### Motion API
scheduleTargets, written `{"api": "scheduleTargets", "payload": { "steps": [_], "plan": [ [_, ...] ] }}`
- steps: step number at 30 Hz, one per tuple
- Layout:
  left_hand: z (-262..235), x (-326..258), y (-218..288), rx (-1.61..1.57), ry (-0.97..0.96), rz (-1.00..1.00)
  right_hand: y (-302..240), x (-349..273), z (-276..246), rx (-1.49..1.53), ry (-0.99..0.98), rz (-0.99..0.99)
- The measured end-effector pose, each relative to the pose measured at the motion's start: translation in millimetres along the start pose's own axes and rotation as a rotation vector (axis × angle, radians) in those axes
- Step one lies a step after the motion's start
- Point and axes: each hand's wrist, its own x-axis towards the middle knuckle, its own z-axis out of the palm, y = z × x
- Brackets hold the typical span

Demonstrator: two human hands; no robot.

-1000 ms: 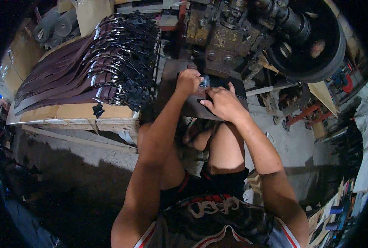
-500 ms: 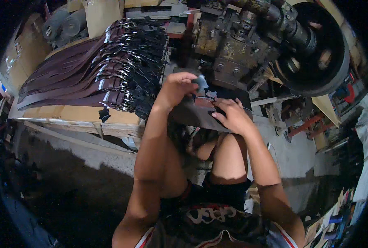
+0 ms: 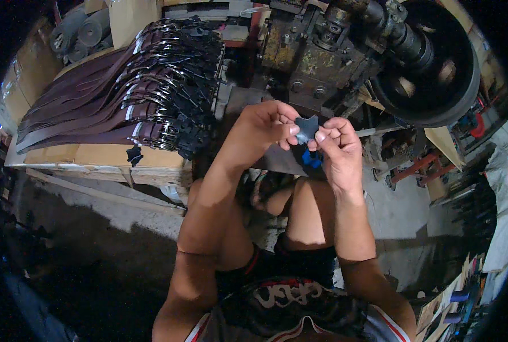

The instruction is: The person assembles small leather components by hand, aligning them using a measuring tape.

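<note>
On the far left, a wooden desk carries a fanned row of dark brown leather belts, their metal buckles lined up along the edge nearest the person. A small dark scrap lies on the board just beside the buckles.

Moving right, the left hand is raised in front of the chest, its thumb and forefinger pinching the left edge of a small dark leather piece. The piece is held in the air between both hands, above the person's knee and in front of a heavy, rusty machine. It looks thin, light and pliable, likely to bend or fold if gripped at a corner; the flat edges, where the fingertips already press, seem the surest hold.

The right hand pinches the piece's right edge, remaining fingers curled. Something small and blue shows just below the piece; what it is cannot be told. Further right stands the machine's large black flywheel.
</note>
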Motion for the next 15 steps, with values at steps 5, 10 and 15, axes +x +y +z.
{"api": "scheduleTargets", "payload": {
  "steps": [5,10,15],
  "plan": [
    [3.8,-1.2,-0.2,-0.274,-0.028,-0.069,4.9,-4.5,8.7,0.095,0.049,-0.021],
    [15.9,-3.5,4.9,-0.170,-0.015,-0.033,6.2,-2.4,14.8,0.050,0.089,-0.144],
    [17.9,-5.1,3.0,0.074,0.025,-0.031,0.5,-2.1,16.1,-0.142,0.125,-0.189]
  ]
}}
